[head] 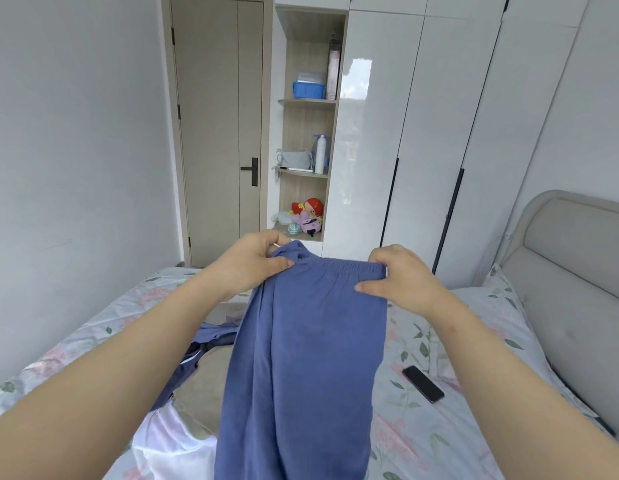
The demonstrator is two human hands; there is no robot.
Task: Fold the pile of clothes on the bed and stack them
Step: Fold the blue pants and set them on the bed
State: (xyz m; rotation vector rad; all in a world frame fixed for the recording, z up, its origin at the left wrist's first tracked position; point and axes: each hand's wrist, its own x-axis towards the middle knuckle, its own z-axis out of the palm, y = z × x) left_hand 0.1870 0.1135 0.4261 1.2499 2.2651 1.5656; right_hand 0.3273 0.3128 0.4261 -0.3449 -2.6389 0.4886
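I hold a pair of blue trousers (308,358) up in the air by the elastic waistband, legs hanging down over the bed. My left hand (252,261) pinches the waistband's left end. My right hand (401,275) grips its right end. Under and left of the trousers lies the pile of clothes (197,386): a beige piece, a dark blue piece and a shiny white piece, partly hidden by the trousers and my left arm.
The bed (415,434) has a floral sheet; a black phone (422,383) lies on it to the right. A padded headboard (574,299) stands at the right. White wardrobes (439,133), open shelves (306,140) and a closed door (218,133) are behind.
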